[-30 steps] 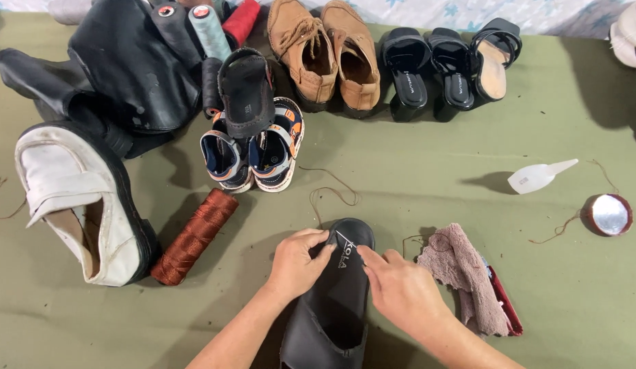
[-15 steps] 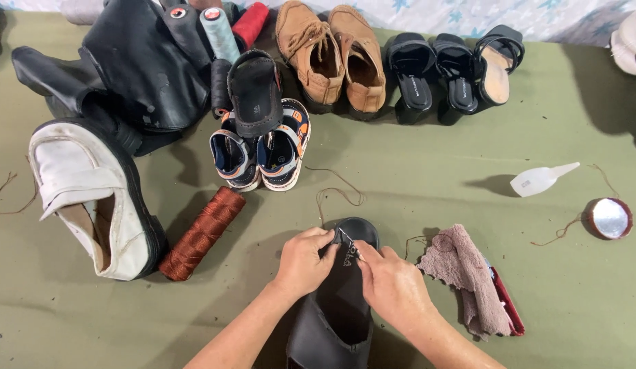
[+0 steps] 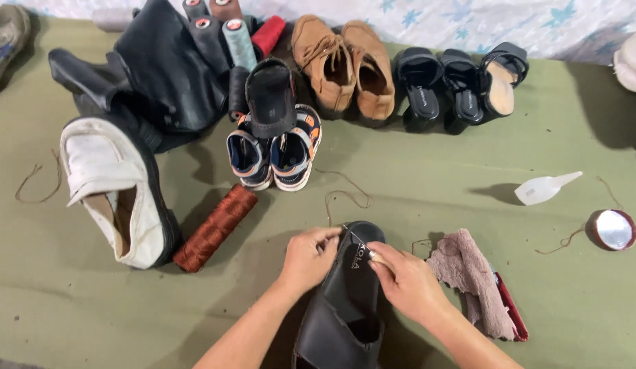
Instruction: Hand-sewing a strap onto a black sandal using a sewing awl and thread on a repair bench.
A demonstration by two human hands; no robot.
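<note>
Both hands' grip pinched on black sandal [image 3: 345, 301] toe edge (sole up), left hand [image 3: 309, 256], right hand [image 3: 405, 281]

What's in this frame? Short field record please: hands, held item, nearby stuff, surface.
left hand: grips the toe edge of the black sandal
right hand: fingers pressed on the sandal's insole near the toe
thread: thin brown strand lying just beyond the sandal's toe
left of hands: reddish-brown thread spool, white loafer
right of hands: pinkish rag, white nozzle bottle
surface: green cloth
</note>
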